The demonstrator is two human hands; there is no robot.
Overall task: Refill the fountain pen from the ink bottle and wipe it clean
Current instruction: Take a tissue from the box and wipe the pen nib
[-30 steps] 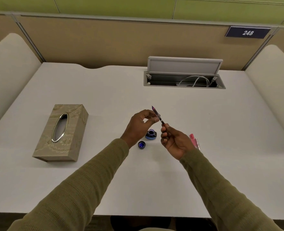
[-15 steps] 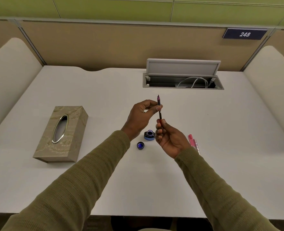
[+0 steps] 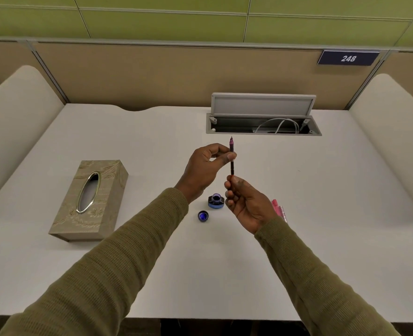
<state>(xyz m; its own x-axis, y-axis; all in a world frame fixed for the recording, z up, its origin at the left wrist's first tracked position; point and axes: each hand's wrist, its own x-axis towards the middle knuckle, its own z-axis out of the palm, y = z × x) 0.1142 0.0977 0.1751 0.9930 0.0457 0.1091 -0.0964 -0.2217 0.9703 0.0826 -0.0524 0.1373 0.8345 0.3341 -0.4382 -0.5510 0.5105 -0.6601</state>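
**Fountain pen (image 3: 232, 166), held upright and nib-up between my two hands above the desk (image 3: 346, 190), just over the open ink bottle.**

From the left: the tissue box (image 3: 89, 200) lies well apart from everything else. My left hand (image 3: 205, 166) pinches the pen just under the nib between thumb and forefinger, the other fingers curled in. The bottle cap (image 3: 203, 215) lies upturned close beside the ink bottle (image 3: 216, 201). My right hand (image 3: 246, 202) pinches the pen's bottom end in its fingertips. A pink pen part (image 3: 279, 209) lies behind that wrist. I judge the pen to be light, stiff and thin, probably slick with ink near the nib, and the nib itself delicate. It is best gripped on the shaft and tail end, never at the point. The small open bottle looks easy to tip.
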